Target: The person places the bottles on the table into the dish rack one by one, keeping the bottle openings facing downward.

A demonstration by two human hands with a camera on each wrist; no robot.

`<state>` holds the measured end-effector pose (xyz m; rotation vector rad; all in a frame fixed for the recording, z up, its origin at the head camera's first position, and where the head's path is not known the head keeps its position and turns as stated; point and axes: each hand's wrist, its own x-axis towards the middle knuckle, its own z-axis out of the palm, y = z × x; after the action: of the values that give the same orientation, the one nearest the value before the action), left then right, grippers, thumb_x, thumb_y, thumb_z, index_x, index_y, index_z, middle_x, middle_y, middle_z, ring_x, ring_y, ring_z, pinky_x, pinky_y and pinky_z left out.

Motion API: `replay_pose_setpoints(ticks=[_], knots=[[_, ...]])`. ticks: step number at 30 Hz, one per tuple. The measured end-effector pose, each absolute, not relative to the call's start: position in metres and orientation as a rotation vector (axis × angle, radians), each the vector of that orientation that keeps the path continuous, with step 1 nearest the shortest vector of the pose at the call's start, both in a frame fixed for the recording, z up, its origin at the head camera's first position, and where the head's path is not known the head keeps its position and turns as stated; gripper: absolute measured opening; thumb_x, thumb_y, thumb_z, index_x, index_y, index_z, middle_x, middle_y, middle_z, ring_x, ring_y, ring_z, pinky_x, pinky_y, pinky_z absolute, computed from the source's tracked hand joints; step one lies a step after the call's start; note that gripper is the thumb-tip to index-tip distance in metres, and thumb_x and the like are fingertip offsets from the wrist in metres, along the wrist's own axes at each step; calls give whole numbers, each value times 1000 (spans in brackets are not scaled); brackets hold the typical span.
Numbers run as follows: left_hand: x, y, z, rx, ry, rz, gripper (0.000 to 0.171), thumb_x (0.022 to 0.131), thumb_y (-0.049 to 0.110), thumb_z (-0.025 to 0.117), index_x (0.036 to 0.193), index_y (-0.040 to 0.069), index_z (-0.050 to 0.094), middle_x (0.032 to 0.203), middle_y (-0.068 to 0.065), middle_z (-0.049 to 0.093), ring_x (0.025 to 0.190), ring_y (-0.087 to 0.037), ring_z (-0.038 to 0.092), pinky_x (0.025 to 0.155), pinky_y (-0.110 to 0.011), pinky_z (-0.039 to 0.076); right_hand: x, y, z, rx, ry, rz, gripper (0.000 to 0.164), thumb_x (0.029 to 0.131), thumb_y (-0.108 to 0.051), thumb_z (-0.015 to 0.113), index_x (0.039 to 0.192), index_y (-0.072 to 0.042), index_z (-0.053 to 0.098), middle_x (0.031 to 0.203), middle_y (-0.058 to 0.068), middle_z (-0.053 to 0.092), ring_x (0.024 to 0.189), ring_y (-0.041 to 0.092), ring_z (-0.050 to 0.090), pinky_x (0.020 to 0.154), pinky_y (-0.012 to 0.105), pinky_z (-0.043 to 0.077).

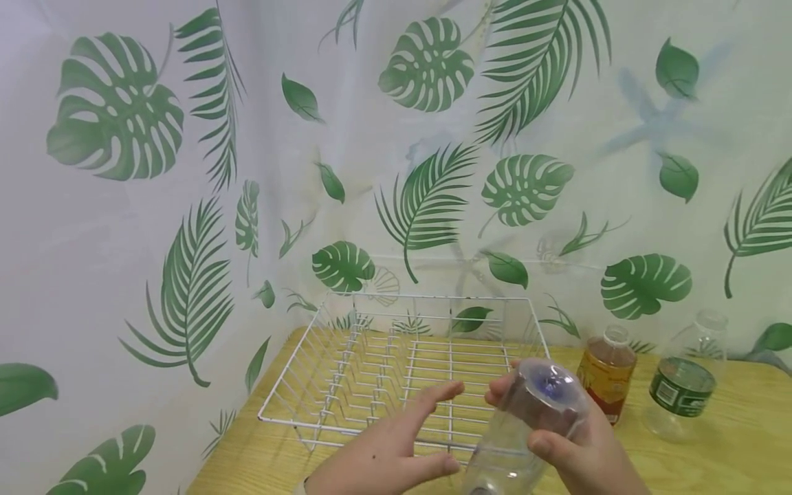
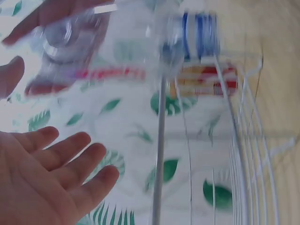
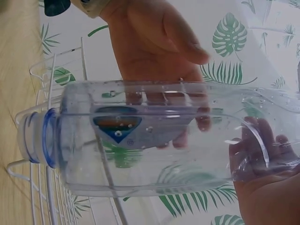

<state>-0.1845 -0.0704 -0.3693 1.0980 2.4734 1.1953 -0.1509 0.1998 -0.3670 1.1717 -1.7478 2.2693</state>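
My right hand (image 1: 594, 447) grips a clear plastic bottle (image 1: 510, 450) around its base end, thumb on the near side and fingers on the far side. The bottle is upside down, base up toward me, its open neck (image 3: 35, 138) with a blue ring pointing down. Part of a label shows on its wall in the right wrist view. Beside the bottle, my left hand (image 1: 386, 443) has its fingers spread and holds nothing. Below and behind both hands stands a white wire dish rack (image 1: 371, 371), partly hidden by them.
Right of the rack stand an uncapped bottle (image 1: 609, 375) with an orange-red label and a clear bottle (image 1: 683, 385) with a green label. A leaf-patterned covering (image 1: 433, 137) hangs behind the wooden table (image 1: 749, 419) and along its left side.
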Motion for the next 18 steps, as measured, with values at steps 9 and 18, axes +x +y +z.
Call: replay_pose_setpoints(ticks=[9,18], knots=[[-225,-144,-374,809,2845,1203,81,98,57,58,163,33,17,165,-3,24,145,-32,33,112,-64,31,-153,212,-364,1114,-1757,2234,46,106,-9,51,148,1,37,137,19,57,126,32,57,107,35,45],[-264,-219,-384,494,2886,1318,84,102,49,56,162,8,14,165,-21,16,150,-44,16,115,-68,19,-154,218,-364,1019,-1802,2306,45,107,-9,48,151,-8,36,140,15,58,128,30,57,107,32,45]])
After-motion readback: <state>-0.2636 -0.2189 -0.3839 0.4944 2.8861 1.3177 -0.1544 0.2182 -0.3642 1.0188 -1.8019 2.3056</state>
